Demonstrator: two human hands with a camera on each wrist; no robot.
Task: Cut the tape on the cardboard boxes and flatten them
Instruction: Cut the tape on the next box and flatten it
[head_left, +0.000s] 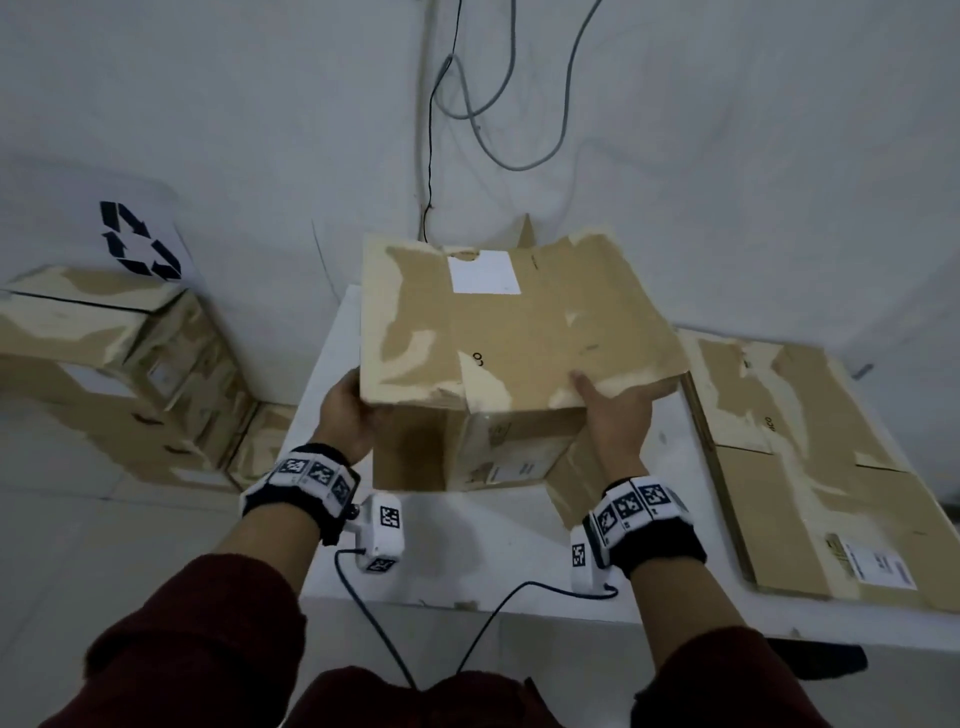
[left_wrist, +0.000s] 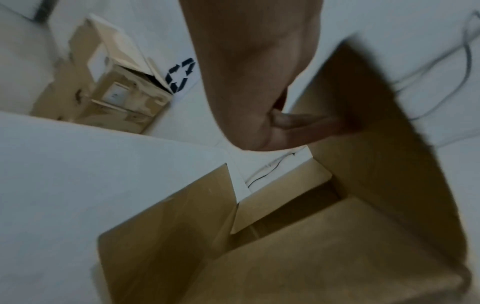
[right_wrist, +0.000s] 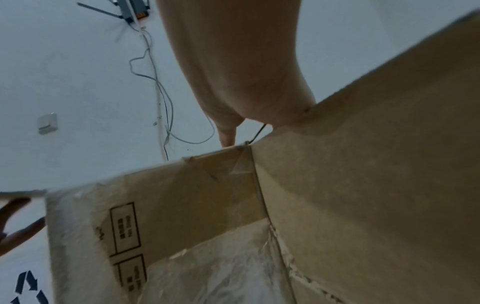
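Note:
A brown cardboard box (head_left: 509, 332) with torn pale patches and a white label is held tilted above the white table (head_left: 467, 561). My left hand (head_left: 348, 410) grips its near left edge, fingers hidden under the panel. My right hand (head_left: 618, 415) holds the near right edge, thumb on top of the panel. In the left wrist view the left hand's fingers (left_wrist: 306, 125) curl onto a shadowed cardboard panel (left_wrist: 376, 144) and the box's open inside (left_wrist: 311, 246) shows. The right wrist view shows the right hand (right_wrist: 241, 82) against the box wall (right_wrist: 363, 164).
A flattened box (head_left: 810, 467) lies on the table's right side. Several boxes are stacked (head_left: 119, 374) on the floor at left, beside a sheet with a recycling sign (head_left: 140, 239). Cables (head_left: 483, 104) hang on the white wall behind.

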